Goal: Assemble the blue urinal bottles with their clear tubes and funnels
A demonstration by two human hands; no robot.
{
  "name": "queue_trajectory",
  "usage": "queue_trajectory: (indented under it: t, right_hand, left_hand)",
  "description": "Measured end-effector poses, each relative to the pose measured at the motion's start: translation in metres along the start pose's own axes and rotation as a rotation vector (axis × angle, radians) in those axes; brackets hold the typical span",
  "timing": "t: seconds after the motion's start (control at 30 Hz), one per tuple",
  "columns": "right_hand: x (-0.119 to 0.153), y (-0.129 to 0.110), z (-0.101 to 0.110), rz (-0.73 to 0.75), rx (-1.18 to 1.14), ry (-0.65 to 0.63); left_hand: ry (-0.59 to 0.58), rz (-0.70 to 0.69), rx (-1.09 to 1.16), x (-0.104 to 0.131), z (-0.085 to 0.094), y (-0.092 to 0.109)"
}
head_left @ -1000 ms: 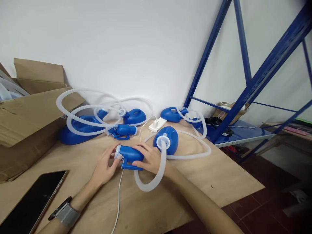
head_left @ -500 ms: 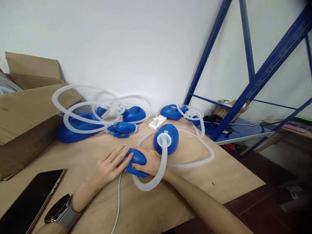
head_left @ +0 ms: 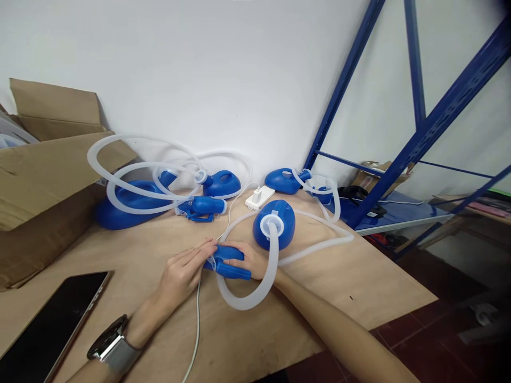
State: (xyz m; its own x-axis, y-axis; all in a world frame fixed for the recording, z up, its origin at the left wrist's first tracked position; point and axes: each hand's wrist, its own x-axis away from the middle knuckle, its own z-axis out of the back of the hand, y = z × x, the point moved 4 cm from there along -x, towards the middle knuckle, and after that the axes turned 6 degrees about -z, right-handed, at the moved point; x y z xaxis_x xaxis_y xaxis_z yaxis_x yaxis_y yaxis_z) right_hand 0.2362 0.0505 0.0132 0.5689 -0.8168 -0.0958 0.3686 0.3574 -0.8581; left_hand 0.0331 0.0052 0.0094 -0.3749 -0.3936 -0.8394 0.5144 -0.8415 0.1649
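Both hands are on a blue plastic hose-end piece [head_left: 232, 272] with a handle-like bar along its near side. My right hand [head_left: 250, 260] grips it from the right, with the thumb across its front. The fingers of my left hand [head_left: 192, 266] press together at its left end, around a small clear part there. Just behind my right hand, a rounded blue urinal bottle [head_left: 286, 242] stands with its white collar facing me. From the collar a translucent ribbed hose [head_left: 249, 304] curves down under my right wrist toward the piece; its far end is partly hidden.
Behind lie more blue bottles [head_left: 223, 184] with coiled hoses, another hose-end piece [head_left: 208, 205], and a white power strip [head_left: 259, 198]. At left are an open cardboard box [head_left: 48, 175] and a phone [head_left: 51, 319]. A blue metal rack [head_left: 403, 170] borders the wooden table [head_left: 359, 284] at right.
The blue piece has turned, so its bar side faces more toward me. My left fingers have drawn together at its left end; my right hand keeps its grip. The view has shifted slightly.
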Motion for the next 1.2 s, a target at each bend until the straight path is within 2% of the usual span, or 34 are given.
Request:
queue_trajectory:
  t: [0.13, 0.27, 0.37, 0.43, 0.53, 0.63, 0.73, 0.8, 0.9, 1.07, 1.13, 1.2]
  right_hand:
    - [0.0, 0.0, 0.003, 0.015, -0.038, -0.046]
    - [0.0, 0.002, 0.005, -0.015, -0.025, 0.006]
    - [0.0, 0.001, 0.004, -0.022, -0.013, 0.025]
    - [0.0, 0.0, 0.003, -0.026, 0.001, 0.027]
    - [-0.001, 0.0, 0.002, -0.024, 0.021, 0.023]
    - [-0.001, 0.003, 0.003, -0.005, 0.014, 0.02]
    - [0.001, 0.008, 0.006, 0.035, -0.055, -0.044]
    - [0.003, 0.01, 0.006, 0.05, -0.089, -0.087]
    - [0.006, 0.011, 0.004, 0.025, -0.05, -0.054]
    - [0.007, 0.004, -0.002, -0.008, 0.079, 0.056]
    - [0.008, 0.003, -0.001, -0.019, 0.179, 0.113]
    - [0.01, 0.003, 0.0, -0.019, 0.301, 0.184]
  left_hand:
    - [0.071, 0.227, 0.128, -0.003, 0.004, 0.001]
    - [0.164, 0.54, 0.267, -0.008, 0.0, 0.001]
    - [0.267, 0.794, 0.464, -0.01, -0.006, -0.003]
    - [0.323, 0.912, 0.597, -0.009, -0.011, -0.005]
    - [0.396, 1.037, 0.743, -0.004, -0.016, -0.009]
    - [0.463, 1.104, 0.816, 0.0, -0.017, -0.018]
    - [0.588, 1.176, 0.721, 0.006, -0.004, -0.035]
    - [0.632, 1.196, 0.648, 0.01, 0.008, -0.046]
    - [0.543, 1.199, 0.561, 0.014, 0.02, -0.06]
    - [0.199, 1.112, 0.267, 0.017, 0.017, -0.071]
    - [0.164, 1.121, 0.216, 0.02, 0.013, -0.071]
    - [0.184, 1.091, 0.015, 0.019, 0.017, -0.067]
